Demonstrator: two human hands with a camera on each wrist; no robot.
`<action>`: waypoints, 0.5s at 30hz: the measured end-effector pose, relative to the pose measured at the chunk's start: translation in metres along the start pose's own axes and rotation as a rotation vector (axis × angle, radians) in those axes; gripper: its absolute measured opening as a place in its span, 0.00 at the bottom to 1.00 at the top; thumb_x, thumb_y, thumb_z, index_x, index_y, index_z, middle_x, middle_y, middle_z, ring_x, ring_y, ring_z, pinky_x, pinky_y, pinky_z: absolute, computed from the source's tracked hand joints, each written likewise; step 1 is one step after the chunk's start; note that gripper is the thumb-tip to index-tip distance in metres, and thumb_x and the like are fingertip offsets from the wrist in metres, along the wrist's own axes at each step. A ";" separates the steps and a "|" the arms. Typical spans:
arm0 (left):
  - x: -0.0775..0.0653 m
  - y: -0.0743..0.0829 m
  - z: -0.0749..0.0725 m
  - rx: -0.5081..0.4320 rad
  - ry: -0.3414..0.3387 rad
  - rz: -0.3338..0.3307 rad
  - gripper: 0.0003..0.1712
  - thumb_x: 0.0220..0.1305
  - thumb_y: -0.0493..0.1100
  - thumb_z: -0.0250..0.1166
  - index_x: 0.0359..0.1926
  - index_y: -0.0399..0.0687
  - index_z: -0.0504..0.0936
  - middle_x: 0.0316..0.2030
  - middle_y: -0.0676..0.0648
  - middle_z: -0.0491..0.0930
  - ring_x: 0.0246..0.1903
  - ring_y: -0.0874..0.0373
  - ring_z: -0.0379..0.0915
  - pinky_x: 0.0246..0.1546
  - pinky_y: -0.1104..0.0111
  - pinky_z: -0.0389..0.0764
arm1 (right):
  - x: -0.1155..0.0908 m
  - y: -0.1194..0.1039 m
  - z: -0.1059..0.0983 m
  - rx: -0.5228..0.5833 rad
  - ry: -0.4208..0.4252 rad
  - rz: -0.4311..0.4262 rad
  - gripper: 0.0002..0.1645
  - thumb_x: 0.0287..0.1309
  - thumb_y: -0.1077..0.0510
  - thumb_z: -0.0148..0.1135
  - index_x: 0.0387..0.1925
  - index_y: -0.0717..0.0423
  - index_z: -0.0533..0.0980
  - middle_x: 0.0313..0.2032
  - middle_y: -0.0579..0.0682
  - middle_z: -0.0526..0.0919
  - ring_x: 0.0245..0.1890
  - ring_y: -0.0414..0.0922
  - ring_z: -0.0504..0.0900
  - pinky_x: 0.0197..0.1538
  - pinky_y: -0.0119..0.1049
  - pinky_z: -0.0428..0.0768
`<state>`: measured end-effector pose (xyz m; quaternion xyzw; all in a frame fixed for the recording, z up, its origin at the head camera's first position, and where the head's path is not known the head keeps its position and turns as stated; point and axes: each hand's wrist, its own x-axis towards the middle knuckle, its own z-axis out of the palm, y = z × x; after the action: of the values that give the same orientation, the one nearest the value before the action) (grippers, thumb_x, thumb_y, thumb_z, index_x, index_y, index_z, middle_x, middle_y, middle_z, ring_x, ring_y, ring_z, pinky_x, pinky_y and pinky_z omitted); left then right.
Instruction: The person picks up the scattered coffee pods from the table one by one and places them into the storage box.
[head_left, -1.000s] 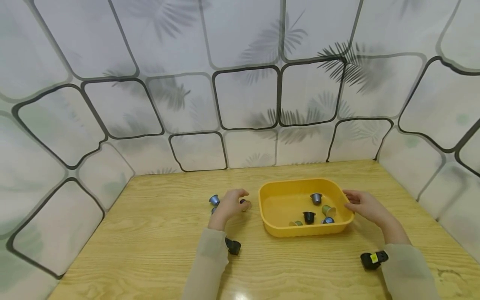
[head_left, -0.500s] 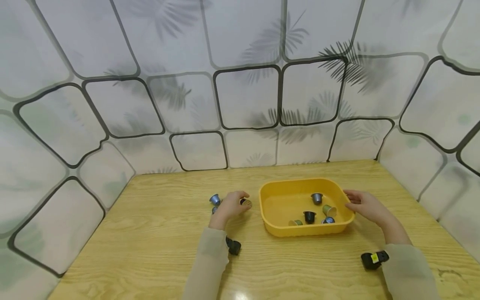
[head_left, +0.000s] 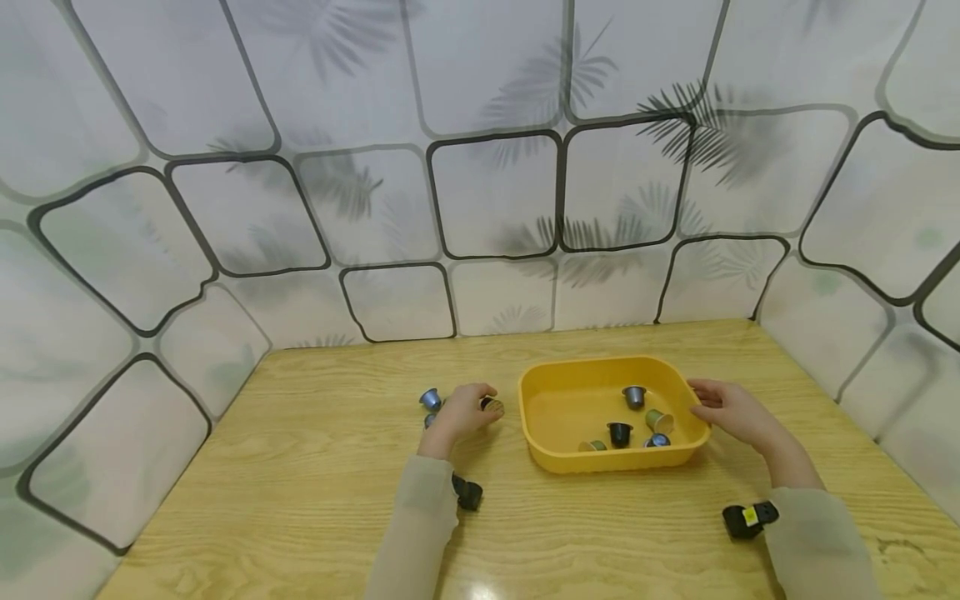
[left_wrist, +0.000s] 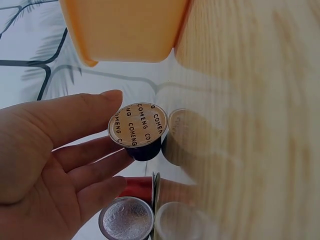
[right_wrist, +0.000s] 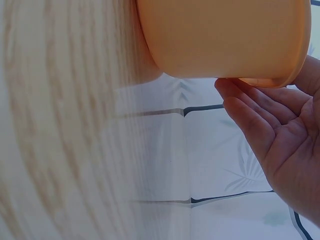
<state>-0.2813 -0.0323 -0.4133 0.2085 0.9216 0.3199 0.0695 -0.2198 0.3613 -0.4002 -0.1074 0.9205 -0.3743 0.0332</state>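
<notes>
My left hand (head_left: 459, 410) is low over the table, left of a yellow plastic tray (head_left: 566, 404). Between its thumb and fingers it pinches a dark coffee capsule (left_wrist: 139, 125), whose tan printed lid faces the left wrist camera. Below those fingers are a red capsule (left_wrist: 136, 187) and one with a silver foil lid (left_wrist: 126, 218). My right hand (head_left: 731, 410) holds the tray's right end, thumb at the rim and fingers along the outer wall. Inside the tray lie several capsules, among them a black one (head_left: 620, 433) and a green one (head_left: 659, 421).
Two blue capsules (head_left: 431, 399) show left of my left hand, one partly hidden by it. Patterned white cloth walls (head_left: 495, 300) enclose the wooden table (head_left: 300, 467) at the back and sides. A small black camera sits at each wrist.
My left hand has shifted very slightly, and more of the dark capsule's lid shows beside its fingertips. The right hand and the tray stay in place.
</notes>
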 end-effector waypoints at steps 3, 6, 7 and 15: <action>0.000 0.000 0.000 0.001 -0.004 -0.002 0.23 0.57 0.42 0.61 0.52 0.35 0.72 0.50 0.40 0.72 0.50 0.47 0.67 0.48 0.58 0.69 | 0.000 0.000 0.000 0.002 0.000 -0.002 0.32 0.60 0.60 0.52 0.58 0.79 0.55 0.53 0.76 0.62 0.50 0.66 0.66 0.47 0.51 0.71; 0.001 0.000 0.001 0.007 -0.006 0.006 0.23 0.57 0.42 0.61 0.52 0.35 0.72 0.49 0.40 0.73 0.50 0.48 0.67 0.48 0.58 0.70 | 0.000 0.000 0.000 0.006 0.000 -0.005 0.32 0.60 0.60 0.51 0.57 0.79 0.55 0.53 0.76 0.62 0.50 0.66 0.66 0.46 0.51 0.71; 0.001 -0.001 0.001 0.010 -0.005 0.010 0.23 0.58 0.42 0.61 0.52 0.35 0.72 0.49 0.40 0.73 0.50 0.48 0.67 0.47 0.58 0.70 | 0.000 -0.001 0.000 0.005 0.001 -0.005 0.32 0.60 0.60 0.51 0.58 0.79 0.55 0.53 0.75 0.62 0.50 0.66 0.66 0.46 0.50 0.71; 0.000 0.000 0.001 0.020 -0.004 0.025 0.21 0.57 0.41 0.62 0.50 0.34 0.73 0.47 0.40 0.74 0.48 0.48 0.69 0.47 0.60 0.70 | -0.002 -0.002 -0.001 0.006 -0.005 -0.008 0.32 0.60 0.60 0.51 0.58 0.79 0.54 0.53 0.76 0.61 0.51 0.67 0.65 0.47 0.51 0.71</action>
<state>-0.2811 -0.0310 -0.4141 0.2213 0.9219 0.3111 0.0650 -0.2178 0.3609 -0.3982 -0.1119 0.9188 -0.3769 0.0343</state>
